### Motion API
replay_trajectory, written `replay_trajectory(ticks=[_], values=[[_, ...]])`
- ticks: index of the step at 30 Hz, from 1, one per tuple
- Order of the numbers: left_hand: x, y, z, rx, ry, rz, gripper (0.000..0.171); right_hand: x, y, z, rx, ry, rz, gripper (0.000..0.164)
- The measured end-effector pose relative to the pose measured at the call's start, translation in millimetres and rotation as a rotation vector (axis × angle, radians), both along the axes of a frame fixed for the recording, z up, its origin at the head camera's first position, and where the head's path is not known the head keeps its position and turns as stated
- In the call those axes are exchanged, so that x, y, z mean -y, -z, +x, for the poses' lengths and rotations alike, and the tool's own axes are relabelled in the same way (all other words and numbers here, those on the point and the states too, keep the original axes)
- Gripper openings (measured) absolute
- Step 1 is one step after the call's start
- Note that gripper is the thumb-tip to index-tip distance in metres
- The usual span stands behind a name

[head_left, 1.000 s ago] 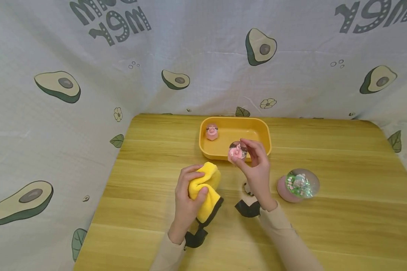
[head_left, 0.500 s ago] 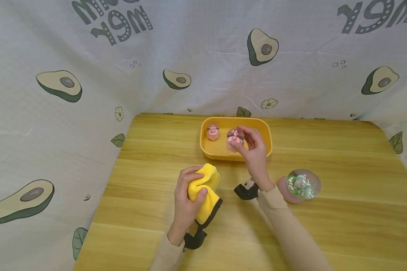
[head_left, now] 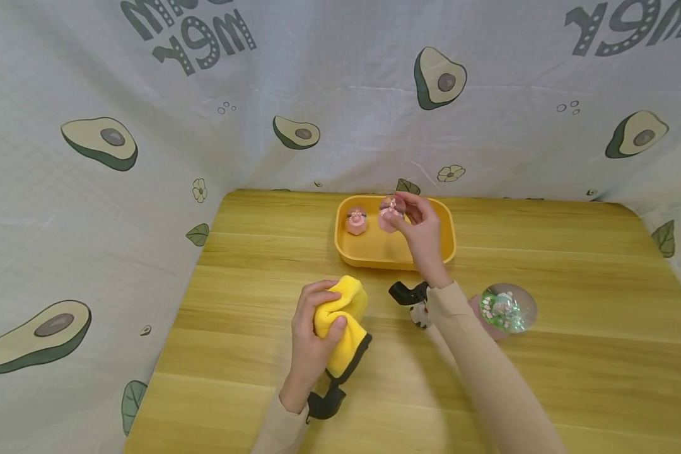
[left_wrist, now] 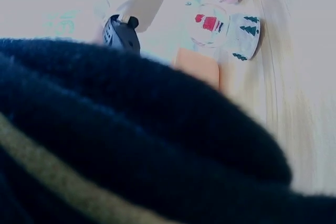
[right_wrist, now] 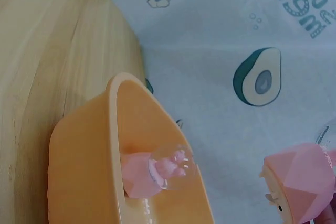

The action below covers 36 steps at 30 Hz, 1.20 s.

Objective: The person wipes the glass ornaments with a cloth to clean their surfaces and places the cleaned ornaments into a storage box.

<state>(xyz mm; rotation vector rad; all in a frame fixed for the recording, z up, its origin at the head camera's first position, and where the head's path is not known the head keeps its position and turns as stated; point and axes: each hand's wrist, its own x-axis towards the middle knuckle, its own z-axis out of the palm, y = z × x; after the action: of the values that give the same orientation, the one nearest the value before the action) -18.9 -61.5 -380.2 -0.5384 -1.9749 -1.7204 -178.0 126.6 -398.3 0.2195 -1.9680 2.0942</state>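
My right hand (head_left: 422,236) pinches a small snow globe (head_left: 389,219) with a faceted pink base, over the back of the yellow tub (head_left: 377,261). In the right wrist view, the underside of this globe's pink base (right_wrist: 304,179) shows beyond the tub wall. A matching pink snow globe (head_left: 356,222) stands inside the tub at its left. My left hand (head_left: 309,334) grips a bunched yellow cloth (head_left: 346,315) with a dark border, in front of the tub. In the left wrist view the cloth's dark border (left_wrist: 131,124) covers much of the scene.
A larger snow globe (head_left: 507,309) on a pink base stands right of my right forearm. Partly hidden beside my right sleeve is a snow globe (left_wrist: 244,35) with a Santa figure and green trees on its base. An avocado-print curtain (head_left: 363,94) hangs behind the table.
My right hand has carried the small pink snow globe from the tub's front rim back over the tub. The left hand and cloth have stayed nearly still.
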Motion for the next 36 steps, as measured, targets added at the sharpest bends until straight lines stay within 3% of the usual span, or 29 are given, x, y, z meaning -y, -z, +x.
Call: replay_trajectory(ticks=[16, 36], values=[[0, 3.6, -0.6, 0.004, 0.006, -0.003, 0.023, 2, 6.8, -25.2, 0.17, 0.012, 0.032, 0.044], [0, 3.4, -0.4, 0.011, 0.011, -0.006, 0.023, 2, 31.3, -53.3, 0.363, 0.044, 0.251, 0.041]])
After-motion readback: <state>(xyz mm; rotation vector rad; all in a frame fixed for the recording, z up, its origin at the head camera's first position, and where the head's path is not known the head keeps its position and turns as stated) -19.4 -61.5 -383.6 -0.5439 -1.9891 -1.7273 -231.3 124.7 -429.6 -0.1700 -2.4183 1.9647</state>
